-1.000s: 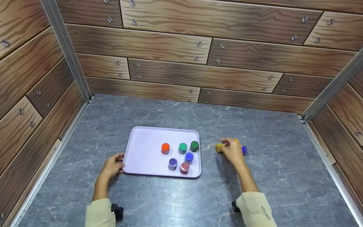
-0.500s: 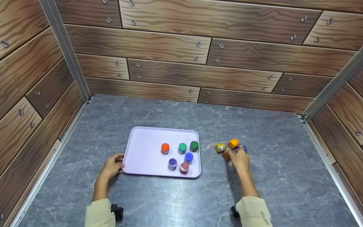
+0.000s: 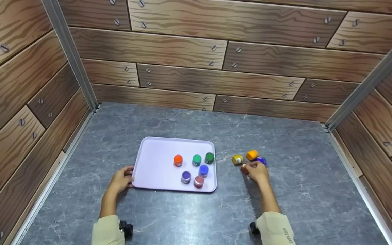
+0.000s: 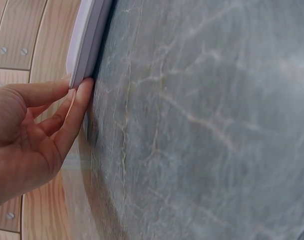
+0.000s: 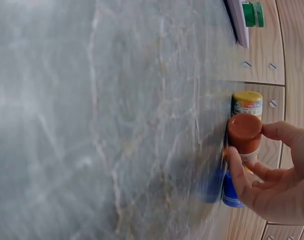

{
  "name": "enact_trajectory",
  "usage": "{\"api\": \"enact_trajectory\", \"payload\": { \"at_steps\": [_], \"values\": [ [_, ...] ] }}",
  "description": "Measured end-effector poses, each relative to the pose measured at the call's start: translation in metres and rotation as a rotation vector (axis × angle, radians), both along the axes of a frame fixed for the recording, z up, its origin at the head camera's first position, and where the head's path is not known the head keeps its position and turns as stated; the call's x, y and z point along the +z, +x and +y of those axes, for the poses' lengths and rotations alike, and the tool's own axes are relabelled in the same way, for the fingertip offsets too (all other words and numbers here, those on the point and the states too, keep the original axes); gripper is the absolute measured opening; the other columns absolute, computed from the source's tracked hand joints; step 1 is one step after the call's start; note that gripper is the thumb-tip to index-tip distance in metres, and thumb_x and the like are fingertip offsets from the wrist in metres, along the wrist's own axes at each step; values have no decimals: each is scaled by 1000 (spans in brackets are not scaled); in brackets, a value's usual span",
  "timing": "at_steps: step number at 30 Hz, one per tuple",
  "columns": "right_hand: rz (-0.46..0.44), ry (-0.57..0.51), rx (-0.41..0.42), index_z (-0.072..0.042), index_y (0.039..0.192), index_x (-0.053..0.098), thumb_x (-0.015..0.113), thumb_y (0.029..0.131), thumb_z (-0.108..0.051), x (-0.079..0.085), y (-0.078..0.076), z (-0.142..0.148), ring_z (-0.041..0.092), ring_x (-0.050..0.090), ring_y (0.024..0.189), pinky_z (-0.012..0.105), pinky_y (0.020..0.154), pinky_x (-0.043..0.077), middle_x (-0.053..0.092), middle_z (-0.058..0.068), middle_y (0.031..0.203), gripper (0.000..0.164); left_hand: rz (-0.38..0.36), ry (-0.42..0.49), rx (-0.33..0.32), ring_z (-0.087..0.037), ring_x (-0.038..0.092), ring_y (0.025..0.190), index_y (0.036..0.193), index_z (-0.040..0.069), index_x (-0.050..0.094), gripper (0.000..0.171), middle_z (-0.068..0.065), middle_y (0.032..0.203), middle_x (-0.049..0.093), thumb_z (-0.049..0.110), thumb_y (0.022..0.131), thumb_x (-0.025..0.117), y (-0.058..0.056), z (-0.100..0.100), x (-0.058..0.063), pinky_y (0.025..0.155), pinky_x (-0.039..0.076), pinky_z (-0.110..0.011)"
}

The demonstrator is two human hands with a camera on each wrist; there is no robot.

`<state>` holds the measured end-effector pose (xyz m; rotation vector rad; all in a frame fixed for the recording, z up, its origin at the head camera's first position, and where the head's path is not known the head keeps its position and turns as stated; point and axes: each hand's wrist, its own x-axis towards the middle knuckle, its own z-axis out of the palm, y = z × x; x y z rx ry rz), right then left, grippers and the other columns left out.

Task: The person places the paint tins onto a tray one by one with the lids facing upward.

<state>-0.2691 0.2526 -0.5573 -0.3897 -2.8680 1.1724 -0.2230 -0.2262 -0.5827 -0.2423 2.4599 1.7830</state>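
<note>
My left hand (image 3: pixel 121 178) pinches the near left corner of the lilac tray (image 3: pixel 158 163); in the left wrist view the thumb lies on the rim (image 4: pixel 84 55) with fingers beneath. Thumb and fingers of my right hand (image 3: pixel 258 172) grip a brown paint jar (image 5: pixel 245 134), which lies on its side by the tabletop. Close about that hand lie a yellow paint jar (image 3: pixel 237 159), an orange one (image 3: pixel 251 155) and a dark blue one (image 3: pixel 261 160), partly hidden by the fingers.
Several paint jars stand on the tray's right half: orange-red (image 3: pixel 178 160), teal (image 3: pixel 196 160), dark green (image 3: pixel 209 158), blue (image 3: pixel 203 170), purple (image 3: pixel 186 177) and dusky red (image 3: pixel 198 181). Wood-patterned walls (image 3: pixel 182 75) enclose the grey marbled table (image 3: pixel 168 221) at the back and sides.
My right hand has moved from over the yellow jar nearer to me and slightly right, taking hold of the brown jar. The yellow and orange jars are uncovered. My left hand has stayed at the tray.
</note>
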Motion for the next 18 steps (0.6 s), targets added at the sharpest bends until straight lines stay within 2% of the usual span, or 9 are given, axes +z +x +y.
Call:
{"api": "enact_trajectory", "payload": {
  "at_steps": [3, 6, 9, 11, 16, 18],
  "values": [
    [53, -35, 44, 8, 101, 58, 60, 81, -12, -1, 1, 1, 34, 59, 81, 42, 73, 48, 61, 23, 93, 29, 0, 7, -3, -28, 57, 86, 121, -15, 45, 44, -27, 106, 52, -18, 77, 49, 0, 0, 0, 57, 54, -32],
    [96, -100, 81, 6, 102, 58, 59, 78, -3, -2, 3, 1, 31, 59, 83, 33, 63, 50, 61, 23, 95, 25, -1, 13, -5, -28, 57, 86, 121, -15, 45, 44, -27, 106, 52, -18, 77, 49, 0, -1, -1, 57, 53, -32],
    [112, -151, 105, 5, 100, 56, 60, 77, 3, -3, 6, 0, 34, 59, 88, 27, 57, 50, 61, 24, 97, 23, 0, 19, -6, -28, 57, 85, 121, -15, 45, 44, -27, 106, 52, -19, 77, 49, 1, -1, -1, 57, 53, -32],
    [122, -165, 114, 4, 98, 54, 62, 76, 4, -5, 9, 1, 36, 59, 90, 29, 59, 50, 60, 25, 97, 24, -1, 14, -4, -28, 57, 85, 121, -15, 45, 44, -27, 106, 52, -18, 77, 49, 0, 0, -1, 58, 53, -32],
    [146, -154, 148, 2, 94, 47, 69, 74, 3, -11, 15, 3, 40, 56, 93, 43, 74, 49, 58, 26, 97, 30, -5, -1, -3, -29, 56, 87, 121, -14, 46, 44, -26, 107, 52, -18, 78, 48, 0, 0, 0, 59, 54, -32],
    [163, -110, 176, -1, 91, 45, 71, 73, 2, -14, 17, 4, 39, 56, 91, 45, 78, 46, 58, 24, 95, 32, -3, -7, 1, -29, 56, 86, 121, -14, 46, 44, -26, 106, 53, -17, 77, 49, 0, 0, 0, 58, 54, -32]
  ]
}}
